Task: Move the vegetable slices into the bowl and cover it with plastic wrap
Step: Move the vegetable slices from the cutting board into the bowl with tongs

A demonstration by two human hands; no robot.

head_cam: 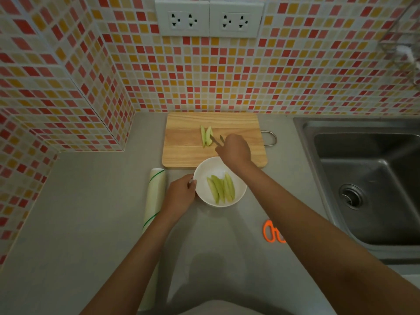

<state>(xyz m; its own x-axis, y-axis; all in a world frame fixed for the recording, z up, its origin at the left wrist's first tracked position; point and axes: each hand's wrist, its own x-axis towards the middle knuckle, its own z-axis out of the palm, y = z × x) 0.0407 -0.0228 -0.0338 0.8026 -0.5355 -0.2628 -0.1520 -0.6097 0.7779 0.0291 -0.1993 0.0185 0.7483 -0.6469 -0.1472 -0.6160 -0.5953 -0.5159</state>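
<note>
Grey countertop [91, 201] under a wall of red, orange and cream mosaic tile [272, 76]; dim light. Right hand [235, 151] is over the near-right part of the wooden cutting board [204, 119], fingers curled round a pair of metal tongs [217, 142] whose tips reach toward the far left and sit at, possibly touching, the slices on the board [206, 136]; contact cannot be confirmed. Those slices, two or three pale green pieces, lie left of the board's centre, long axes running roughly far-to-near, just beyond and left of the right hand. Left hand [180, 196] grips the left rim of the white bowl [241, 192], steadying it. Bowl stands just off the board's near edge and holds several more slices [221, 189], lying lengthwise side by side. Judgement: transfer partly done; the right hand is the nearer and the working one, and the carry is a short pull toward the near edge into the bowl. Plastic wrap roll [154, 196] lies just left of the left hand, axis far-to-near, not yet used. Orange-handled scissors [272, 231] sit near the right forearm. Steel sink [363, 178] along the counter's right edge; two wall sockets [209, 19] above the board.
</note>
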